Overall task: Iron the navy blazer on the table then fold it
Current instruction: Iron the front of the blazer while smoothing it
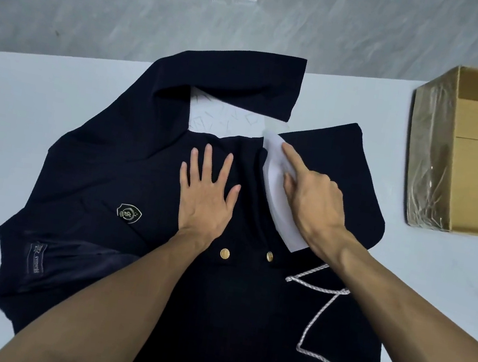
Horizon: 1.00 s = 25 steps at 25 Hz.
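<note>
The navy blazer (129, 165) lies spread on the white table (5, 105), with a crest badge on its chest and two gold buttons near the front. One sleeve is folded across the far side. My left hand (207, 188) presses flat on the fabric, fingers spread. My right hand (311, 203) grips a white iron (276, 170) that rests on the blazer's front panel, index finger stretched along its top. The iron's braided white cord (320, 312) trails over the cloth toward me.
An open cardboard box (429, 152), wrapped in clear film on its near side, stands on the table at the right. A grey marbled wall runs behind the table's far edge. Bare table shows left and right of the blazer.
</note>
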Available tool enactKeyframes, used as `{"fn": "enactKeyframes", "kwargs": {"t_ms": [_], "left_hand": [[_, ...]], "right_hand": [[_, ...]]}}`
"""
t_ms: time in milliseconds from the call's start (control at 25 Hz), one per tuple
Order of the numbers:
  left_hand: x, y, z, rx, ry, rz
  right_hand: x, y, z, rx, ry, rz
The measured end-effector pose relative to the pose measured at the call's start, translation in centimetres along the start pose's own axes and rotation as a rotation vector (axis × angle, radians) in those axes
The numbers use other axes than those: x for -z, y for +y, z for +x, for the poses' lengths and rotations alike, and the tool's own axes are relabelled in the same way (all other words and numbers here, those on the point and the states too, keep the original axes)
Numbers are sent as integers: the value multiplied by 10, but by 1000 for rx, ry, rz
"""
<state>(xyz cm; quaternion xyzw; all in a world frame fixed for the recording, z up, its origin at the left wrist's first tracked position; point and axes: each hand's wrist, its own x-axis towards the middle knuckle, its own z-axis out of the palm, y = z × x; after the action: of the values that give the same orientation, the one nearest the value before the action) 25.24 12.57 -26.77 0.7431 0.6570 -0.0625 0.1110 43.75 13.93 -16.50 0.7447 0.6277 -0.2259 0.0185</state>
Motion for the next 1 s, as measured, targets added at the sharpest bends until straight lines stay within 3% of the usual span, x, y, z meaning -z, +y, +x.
{"fn": "enactKeyframes", "kwargs": {"t_ms": [240,440,600,720,1000], "left_hand": [[-1,0,0,0,4,-4],[0,0,1,16,5,16],[1,0,-1,7,0,7],[1,0,0,14,-8,7],[3,3,0,38,-41,39]], "right_hand": [[33,60,6,-229,54,16],[30,5,-8,-77,-2,141],[-6,-34,-9,55,-80,-29],[-11,-21,-3,-10,-29,-108],[20,43,9,-176,71,-38]]}}
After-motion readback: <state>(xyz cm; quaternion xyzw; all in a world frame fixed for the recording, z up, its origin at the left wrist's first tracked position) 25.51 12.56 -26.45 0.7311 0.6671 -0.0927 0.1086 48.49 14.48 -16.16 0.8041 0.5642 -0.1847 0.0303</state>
